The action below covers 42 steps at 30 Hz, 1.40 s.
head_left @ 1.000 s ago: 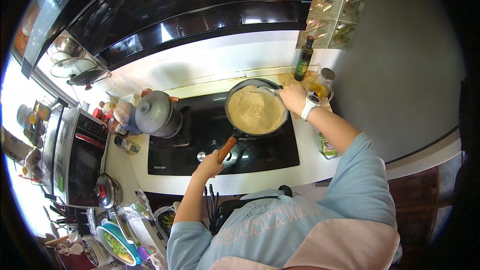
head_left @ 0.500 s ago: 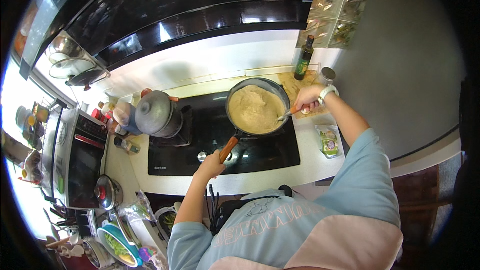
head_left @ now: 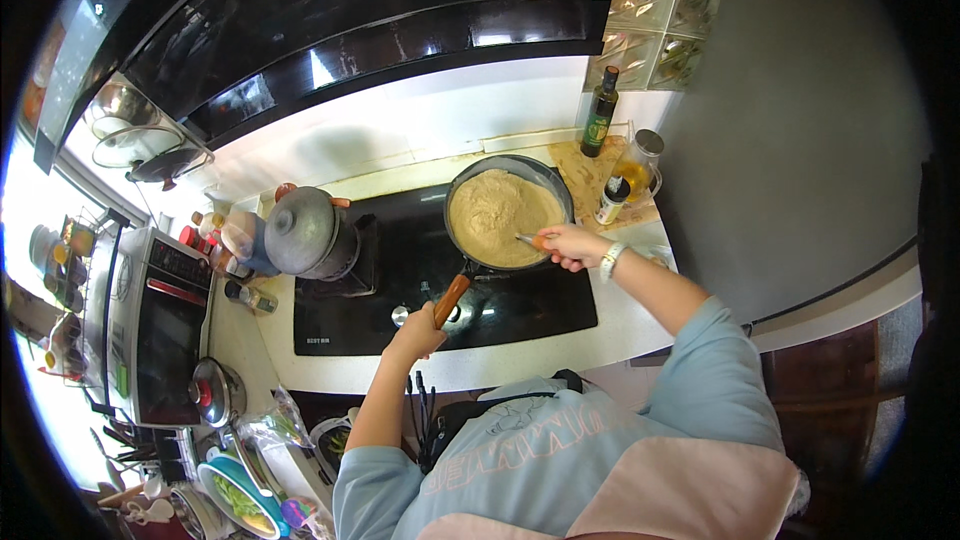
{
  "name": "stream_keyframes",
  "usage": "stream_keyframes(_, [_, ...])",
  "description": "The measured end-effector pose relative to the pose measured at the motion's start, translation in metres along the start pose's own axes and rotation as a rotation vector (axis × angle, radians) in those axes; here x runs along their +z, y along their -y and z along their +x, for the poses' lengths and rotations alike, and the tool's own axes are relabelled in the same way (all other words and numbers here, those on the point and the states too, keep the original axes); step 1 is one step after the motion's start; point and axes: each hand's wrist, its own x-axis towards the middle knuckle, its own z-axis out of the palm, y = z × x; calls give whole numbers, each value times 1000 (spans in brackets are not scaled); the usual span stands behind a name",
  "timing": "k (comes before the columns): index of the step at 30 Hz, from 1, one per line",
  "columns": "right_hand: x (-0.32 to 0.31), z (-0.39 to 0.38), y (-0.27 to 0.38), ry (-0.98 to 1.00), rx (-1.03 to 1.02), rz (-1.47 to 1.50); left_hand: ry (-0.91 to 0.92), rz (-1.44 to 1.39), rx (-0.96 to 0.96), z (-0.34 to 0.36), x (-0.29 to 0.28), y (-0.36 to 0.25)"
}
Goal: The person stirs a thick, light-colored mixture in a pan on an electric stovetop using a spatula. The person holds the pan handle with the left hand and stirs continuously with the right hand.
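Note:
A dark deep frying pan (head_left: 562, 180) stands on the right side of the black glass cooktop. Filling most of it is a thick beige paste (head_left: 495, 205), heaped in the middle. My left hand (head_left: 417, 335) is closed round the pan's wooden handle (head_left: 452, 298), which points toward me. At the pan's right edge, my right hand (head_left: 573, 246) grips a wooden-handled metal spatula (head_left: 530, 239). Its shaft slants down leftward into the paste, and the blade is buried there.
A lidded grey pot (head_left: 305, 230) sits on the left burner. Right of the pan are a dark oil bottle (head_left: 600, 115), a glass oil jug (head_left: 636, 165) and a small dark-capped jar (head_left: 612, 202). A microwave (head_left: 170, 320) stands at left, with seasoning jars beside it. The range hood (head_left: 400, 35) hangs overhead.
My right hand has moved left and down over the pan's edge, carrying the spatula tip farther into the paste. My left hand keeps its hold on the handle.

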Motion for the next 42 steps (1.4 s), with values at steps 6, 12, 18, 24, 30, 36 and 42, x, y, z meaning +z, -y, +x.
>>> stream_keyframes(6, [-8, 12, -14, -26, -88, 133, -10, -7, -8, -1, 0, 0])
stream_keyframes(12, [-32, -7, -25, -180, -277, -146, -9, 5, 0, -1, 0, 0])
stream_keyframes(18, [-23, -20, -30, -656, -826, -1082, -9, 23, 4, -2, -1, -2])
stream_keyframes(24, [-45, -64, 0, -708, -935, -1695, -40, 6, 43, -1, 1, 1])
stream_keyframes(30, [-60, -70, 27, -835, -1022, -1714, -40, 6, 33, 1, 2, 2])
stream_keyframes(36, [-10, -10, 27, -914, -871, -1568, -19, 4, 22, -1, 0, 0])
stream_keyframes(42, [-1, -5, 21, -769, -937, -1633, -30, 0, 31, -1, 1, 1])
